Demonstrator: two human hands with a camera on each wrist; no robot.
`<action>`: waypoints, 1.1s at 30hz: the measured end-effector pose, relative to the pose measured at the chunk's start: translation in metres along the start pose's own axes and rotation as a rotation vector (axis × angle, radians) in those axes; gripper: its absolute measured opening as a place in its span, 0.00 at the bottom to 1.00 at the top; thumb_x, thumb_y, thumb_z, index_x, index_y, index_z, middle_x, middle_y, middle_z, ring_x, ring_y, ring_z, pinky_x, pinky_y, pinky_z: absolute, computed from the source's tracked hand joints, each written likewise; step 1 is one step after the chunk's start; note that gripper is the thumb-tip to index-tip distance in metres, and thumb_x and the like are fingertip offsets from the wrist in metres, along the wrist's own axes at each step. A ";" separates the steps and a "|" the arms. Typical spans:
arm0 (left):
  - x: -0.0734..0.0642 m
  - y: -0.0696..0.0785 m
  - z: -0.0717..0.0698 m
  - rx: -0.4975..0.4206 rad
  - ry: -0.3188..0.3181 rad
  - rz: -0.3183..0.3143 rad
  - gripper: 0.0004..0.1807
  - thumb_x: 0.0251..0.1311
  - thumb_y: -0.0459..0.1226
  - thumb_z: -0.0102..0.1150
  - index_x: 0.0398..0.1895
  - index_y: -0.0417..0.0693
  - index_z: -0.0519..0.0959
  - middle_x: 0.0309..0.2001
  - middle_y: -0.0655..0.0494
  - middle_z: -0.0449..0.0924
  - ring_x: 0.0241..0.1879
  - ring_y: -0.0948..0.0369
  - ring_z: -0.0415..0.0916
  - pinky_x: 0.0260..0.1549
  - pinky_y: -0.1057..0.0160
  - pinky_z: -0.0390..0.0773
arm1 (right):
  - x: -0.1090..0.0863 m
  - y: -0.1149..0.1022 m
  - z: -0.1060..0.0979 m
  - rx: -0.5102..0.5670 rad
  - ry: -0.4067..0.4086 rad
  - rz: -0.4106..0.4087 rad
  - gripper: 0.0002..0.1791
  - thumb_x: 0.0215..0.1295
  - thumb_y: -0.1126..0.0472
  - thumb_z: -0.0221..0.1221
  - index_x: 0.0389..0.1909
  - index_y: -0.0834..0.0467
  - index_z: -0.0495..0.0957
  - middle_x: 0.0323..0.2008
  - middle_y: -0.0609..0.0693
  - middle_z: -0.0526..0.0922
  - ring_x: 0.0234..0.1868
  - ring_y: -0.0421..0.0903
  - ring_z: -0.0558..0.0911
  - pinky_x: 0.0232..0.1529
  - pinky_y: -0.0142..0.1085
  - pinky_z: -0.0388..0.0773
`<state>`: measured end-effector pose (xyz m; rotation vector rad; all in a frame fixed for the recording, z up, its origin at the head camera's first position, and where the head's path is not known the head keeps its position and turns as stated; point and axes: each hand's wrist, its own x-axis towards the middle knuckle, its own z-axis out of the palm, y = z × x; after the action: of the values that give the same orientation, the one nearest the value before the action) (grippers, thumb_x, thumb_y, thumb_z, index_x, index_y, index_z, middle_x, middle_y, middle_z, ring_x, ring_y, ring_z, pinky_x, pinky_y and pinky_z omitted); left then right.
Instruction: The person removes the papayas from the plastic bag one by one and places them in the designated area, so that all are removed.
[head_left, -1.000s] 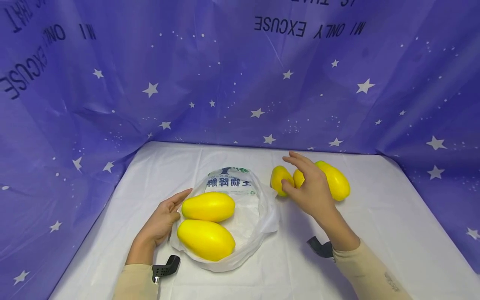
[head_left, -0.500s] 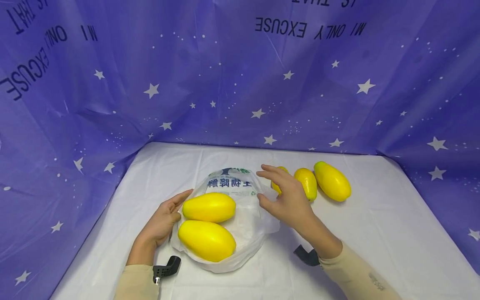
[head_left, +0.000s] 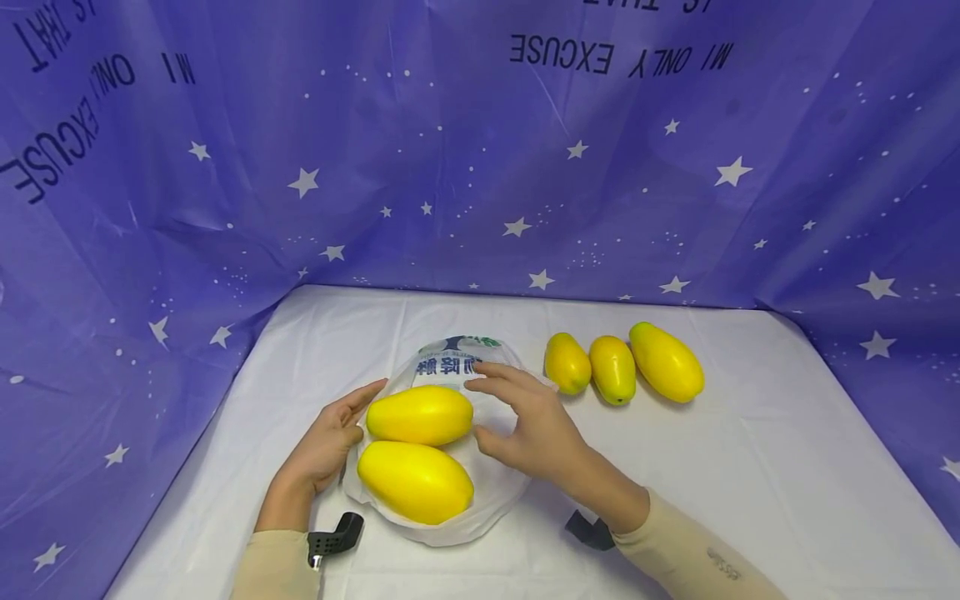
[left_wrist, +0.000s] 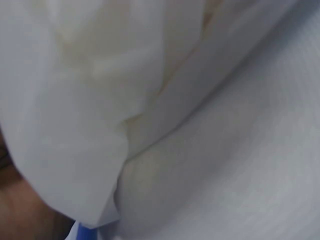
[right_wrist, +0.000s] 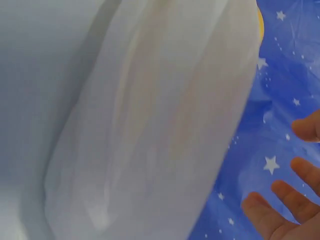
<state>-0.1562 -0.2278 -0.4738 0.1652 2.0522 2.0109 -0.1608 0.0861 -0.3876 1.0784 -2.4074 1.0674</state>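
A white plastic bag (head_left: 487, 500) with printed lettering lies spread open on the table. Inside it are two yellow papayas, an upper papaya (head_left: 420, 415) and a lower papaya (head_left: 415, 482), side by side. My left hand (head_left: 326, 437) holds the bag's left rim, thumb on the near side; in the left wrist view the bag's film (left_wrist: 75, 125) hides most of that hand. Over the bag's right part hovers my right hand (head_left: 536, 425), fingers spread and holding nothing, its thumb tip near the upper papaya's right end. The right wrist view shows its parted fingers (right_wrist: 262, 215) beyond the bag.
Right of the bag stand three more yellow fruits in a row: a small fruit (head_left: 567, 364), a second small fruit (head_left: 612, 371) and a larger papaya (head_left: 666, 362). A white cloth covers the table (head_left: 750, 467). A purple star-printed curtain (head_left: 465, 167) encloses the back and sides.
My right hand has moved left, from above the small fruits to over the bag, uncovering the fruits at right. My left hand and the two bagged papayas have stayed in place.
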 end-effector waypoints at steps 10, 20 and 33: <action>0.000 0.000 0.001 0.024 0.014 -0.014 0.43 0.54 0.16 0.31 0.75 0.52 0.59 0.75 0.55 0.53 0.73 0.58 0.48 0.64 0.68 0.57 | -0.008 -0.018 0.028 0.035 -0.126 -0.050 0.30 0.48 0.54 0.71 0.56 0.53 0.78 0.61 0.50 0.75 0.62 0.45 0.73 0.61 0.41 0.72; -0.001 0.001 0.002 0.026 0.013 -0.020 0.43 0.54 0.16 0.31 0.75 0.52 0.59 0.74 0.55 0.54 0.73 0.58 0.48 0.63 0.70 0.58 | -0.019 -0.030 0.048 0.000 -0.197 -0.060 0.31 0.49 0.47 0.70 0.57 0.49 0.78 0.62 0.49 0.74 0.62 0.45 0.72 0.61 0.42 0.71; -0.001 0.002 0.001 0.011 0.007 -0.010 0.42 0.55 0.16 0.31 0.75 0.50 0.59 0.74 0.53 0.54 0.72 0.56 0.50 0.60 0.74 0.62 | -0.029 -0.035 0.060 -0.062 -0.270 -0.056 0.33 0.49 0.44 0.69 0.59 0.45 0.76 0.63 0.46 0.72 0.62 0.44 0.72 0.60 0.41 0.73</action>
<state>-0.1556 -0.2271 -0.4719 0.1497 2.0645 1.9978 -0.1137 0.0420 -0.4255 1.3350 -2.5779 0.8703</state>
